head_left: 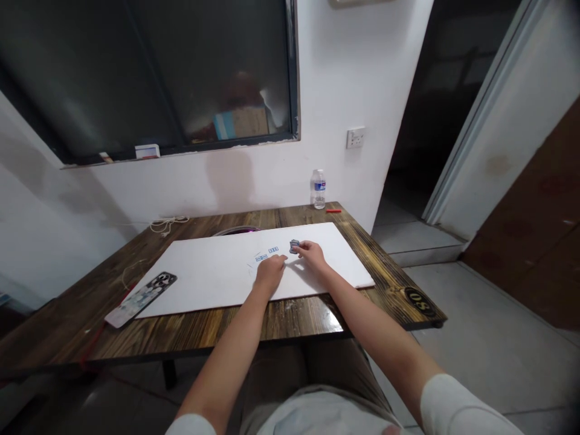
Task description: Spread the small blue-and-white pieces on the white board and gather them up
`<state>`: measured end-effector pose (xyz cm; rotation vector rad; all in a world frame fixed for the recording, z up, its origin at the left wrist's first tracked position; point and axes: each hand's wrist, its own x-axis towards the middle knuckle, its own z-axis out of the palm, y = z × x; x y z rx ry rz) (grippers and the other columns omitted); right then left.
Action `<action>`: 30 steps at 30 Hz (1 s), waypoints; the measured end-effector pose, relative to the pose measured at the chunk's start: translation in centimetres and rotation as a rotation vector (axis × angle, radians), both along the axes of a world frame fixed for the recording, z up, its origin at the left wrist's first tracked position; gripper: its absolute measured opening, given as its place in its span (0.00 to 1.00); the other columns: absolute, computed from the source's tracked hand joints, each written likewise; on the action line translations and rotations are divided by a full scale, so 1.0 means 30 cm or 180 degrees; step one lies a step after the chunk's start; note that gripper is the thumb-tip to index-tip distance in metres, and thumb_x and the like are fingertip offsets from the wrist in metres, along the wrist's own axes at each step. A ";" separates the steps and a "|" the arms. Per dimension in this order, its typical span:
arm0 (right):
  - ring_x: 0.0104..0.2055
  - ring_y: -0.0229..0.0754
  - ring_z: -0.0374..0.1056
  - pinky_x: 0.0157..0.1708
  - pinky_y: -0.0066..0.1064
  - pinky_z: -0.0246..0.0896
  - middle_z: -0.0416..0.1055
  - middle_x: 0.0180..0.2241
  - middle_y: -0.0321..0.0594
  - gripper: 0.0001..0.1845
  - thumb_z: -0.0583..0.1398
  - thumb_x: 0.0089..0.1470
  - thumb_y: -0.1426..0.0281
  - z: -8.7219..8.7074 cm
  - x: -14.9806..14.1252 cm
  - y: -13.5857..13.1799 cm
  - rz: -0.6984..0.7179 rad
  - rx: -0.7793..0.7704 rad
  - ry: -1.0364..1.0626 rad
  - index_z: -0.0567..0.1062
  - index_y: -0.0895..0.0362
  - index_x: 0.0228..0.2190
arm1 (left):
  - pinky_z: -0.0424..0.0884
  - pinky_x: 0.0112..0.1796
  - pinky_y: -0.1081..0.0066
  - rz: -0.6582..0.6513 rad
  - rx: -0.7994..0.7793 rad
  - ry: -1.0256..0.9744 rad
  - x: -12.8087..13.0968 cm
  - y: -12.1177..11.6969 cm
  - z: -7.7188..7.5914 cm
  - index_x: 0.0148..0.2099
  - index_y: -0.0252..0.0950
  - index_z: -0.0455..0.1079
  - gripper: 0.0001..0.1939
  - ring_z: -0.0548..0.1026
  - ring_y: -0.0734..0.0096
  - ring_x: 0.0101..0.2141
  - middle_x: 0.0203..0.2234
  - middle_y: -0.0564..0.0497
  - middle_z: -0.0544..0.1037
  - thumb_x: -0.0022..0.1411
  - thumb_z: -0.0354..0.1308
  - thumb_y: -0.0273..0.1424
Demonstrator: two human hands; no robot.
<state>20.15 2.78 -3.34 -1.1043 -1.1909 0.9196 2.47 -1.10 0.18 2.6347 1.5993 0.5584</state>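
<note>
My right hand [311, 254] pinches a small blue-grey piece [294, 244] between thumb and fingertips, just above a white board [203, 272]. Too small to make out, the piece looks boxy with dark edges. Close by on the left, my left hand [270, 270] rests low over the board with its fingers drawn together. What those fingers hold, if anything, is hidden. Beyond the left hand lie small flat blue-outlined pieces [261, 258] and another blue-outlined piece [273, 249]. A few thin slivers are scattered beside them.
The board lies on a dark wooden table [190, 332]. A patterned phone case or phone [141, 299] overlaps its left corner. Behind stand a water bottle [319, 189] and a red stick-like thing [334, 211]. A white cord [168, 225] and a round rim [238, 230] lie at the back.
</note>
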 end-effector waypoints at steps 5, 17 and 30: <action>0.23 0.40 0.67 0.27 0.33 0.63 0.75 0.23 0.39 0.16 0.68 0.39 0.57 0.007 0.000 -0.001 -0.0007 -0.0008 0.0051 0.75 0.56 0.23 | 0.68 0.41 0.67 0.0010 0.0006 0.0087 0.002 -0.001 0.001 0.44 0.39 0.78 0.13 0.76 0.60 0.39 0.38 0.44 0.78 0.63 0.54 0.24; 0.23 0.39 0.64 0.27 0.33 0.58 0.69 0.18 0.36 0.18 0.69 0.33 0.56 0.023 -0.009 -0.013 0.0073 -0.0092 -0.0060 0.74 0.56 0.20 | 0.72 0.41 0.66 -0.0073 0.0043 -0.2227 0.009 0.023 -0.010 0.40 0.38 0.78 0.08 0.78 0.64 0.34 0.33 0.48 0.81 0.57 0.61 0.27; 0.24 0.36 0.63 0.29 0.30 0.56 0.70 0.18 0.34 0.19 0.72 0.30 0.58 0.051 -0.042 -0.059 0.0937 -0.0120 0.0348 0.74 0.58 0.18 | 0.70 0.32 0.71 0.0247 -0.0246 -0.2810 0.003 0.023 -0.010 0.39 0.36 0.74 0.13 0.77 0.69 0.27 0.22 0.55 0.77 0.50 0.67 0.34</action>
